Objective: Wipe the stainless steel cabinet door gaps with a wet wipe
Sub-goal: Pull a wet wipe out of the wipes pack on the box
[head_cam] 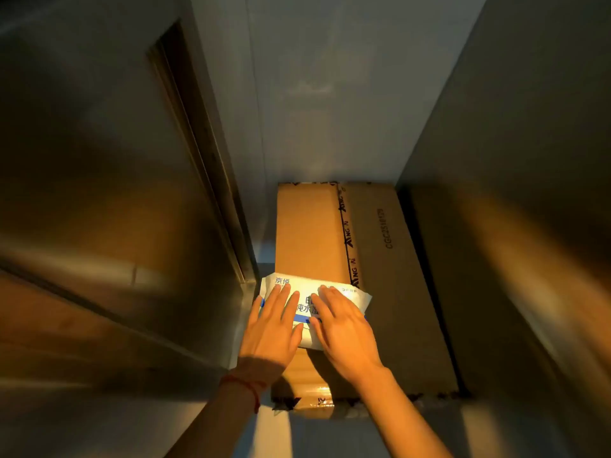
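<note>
A: From the head camera, what is under the hands?

B: One wet wipe pack (314, 312), white with blue print, lying flat on the near end of a cardboard box (330, 233). The left hand (271, 332) and the right hand (344, 332) both rest on it, fingers straight and slightly spread, pressing down rather than gripping. Nothing is pinched that I can see. The right thumb seems to sit by the blue strip in the middle, but I cannot tell whether it is lifting a flap.

A: How would you expect that pack to handle?

B: Soft and light, I judge. The film wrapper looks smooth and probably slippery, and it will sag if lifted by one corner. Best to hold the body down with one flat palm and peel the central seal with the other, then draw out a single wipe. The wipe itself should be limp and damp, so folding it over a fingertip would help it reach into a narrow gap.

A: And the cabinet?

B: A stainless steel cabinet door (109, 200) stands at the left, with a dark gap (205, 153) along its edge. Another steel panel (515, 200) is on the right.

A: Counts?

B: One pack, one box, two hands, one red string (244, 385) on the left wrist. No loose wipe is out yet.
</note>
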